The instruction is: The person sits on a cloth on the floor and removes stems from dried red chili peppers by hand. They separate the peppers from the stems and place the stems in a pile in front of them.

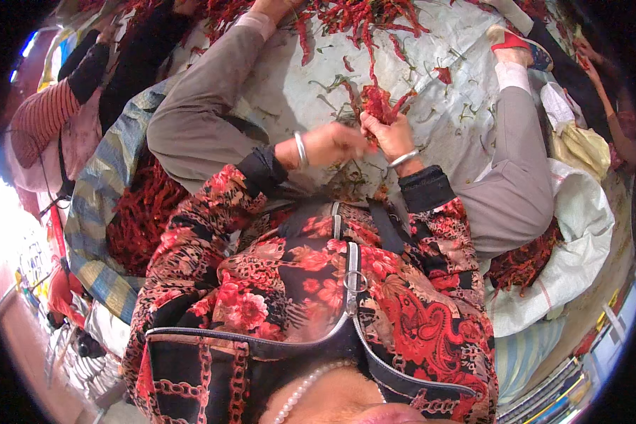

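My right hand [392, 135] grips a small bunch of dried red chillies [373, 100], the pods sticking out past the thumb and fingers. Close beside it on the left is my left hand [339, 142], motion-blurred, its fingertips next to the lower end of the bunch. Whether those fingers pinch a pod or stem is not clear. Between my legs spreads a pale plastic sheet [445, 90], littered with loose green stems [469, 111] and a few stray pods. A heap of dried red chillies [371, 13] lies at its far side.
A blue-and-tan striped sack [93, 212] of red chillies [143, 212] stands by my left leg. On the right, a white woven sack [583, 212] holds more chillies [527, 254]. Other people sit close by: a striped sleeve [45, 119] at left, a forearm [599, 85] at right.
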Motion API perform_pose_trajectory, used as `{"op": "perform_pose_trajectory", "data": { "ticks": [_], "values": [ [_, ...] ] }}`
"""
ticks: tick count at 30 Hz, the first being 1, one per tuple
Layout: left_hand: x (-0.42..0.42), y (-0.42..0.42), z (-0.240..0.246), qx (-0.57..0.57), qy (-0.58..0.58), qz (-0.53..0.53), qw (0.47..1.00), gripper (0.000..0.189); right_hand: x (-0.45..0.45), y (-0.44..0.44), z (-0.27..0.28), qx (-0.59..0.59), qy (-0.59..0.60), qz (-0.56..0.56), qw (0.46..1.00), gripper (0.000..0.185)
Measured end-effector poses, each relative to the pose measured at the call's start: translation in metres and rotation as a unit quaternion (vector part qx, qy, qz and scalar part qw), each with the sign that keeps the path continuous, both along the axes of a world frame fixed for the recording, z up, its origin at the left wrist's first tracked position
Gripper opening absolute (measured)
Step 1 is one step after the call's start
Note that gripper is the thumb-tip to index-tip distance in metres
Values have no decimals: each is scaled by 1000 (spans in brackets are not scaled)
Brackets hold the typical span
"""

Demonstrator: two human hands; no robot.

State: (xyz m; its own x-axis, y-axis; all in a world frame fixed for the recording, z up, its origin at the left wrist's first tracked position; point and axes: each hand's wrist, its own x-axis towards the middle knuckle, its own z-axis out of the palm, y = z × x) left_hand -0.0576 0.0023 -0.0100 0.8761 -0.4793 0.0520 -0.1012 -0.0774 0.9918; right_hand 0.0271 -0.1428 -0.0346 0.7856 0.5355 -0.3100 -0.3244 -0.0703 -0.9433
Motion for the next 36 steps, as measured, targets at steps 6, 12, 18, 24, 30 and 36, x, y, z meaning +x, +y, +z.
{"op": "perform_pose_trajectory", "data": {
  "ticks": [6, 12, 18, 24, 30, 36],
  "values": [
    [11, 25, 1, 139, -98, -63, 983, 30, 6, -6, 5, 45, 88, -24, 995, 12],
    [58, 114, 39, 43, 74, 269, 959, 19, 11, 3, 24, 86, 45, -6, 995, 11],
    [26, 66, 42, 117, 102, 174, 972, 16, 10, 15, 34, 94, 18, 52, 994, 20],
    [-6, 47, 8, 89, -37, 198, 975, 15, -15, 15, 30, -16, -137, 51, 989, 16],
    [-15, 16, -4, -45, -175, 226, 957, 10, -9, 28, 30, -103, -300, -25, 948, 11],
    [-27, -33, -8, 87, -235, 81, 965, 12, 40, 60, 73, 139, 60, -33, 988, 9]
  ]
}}
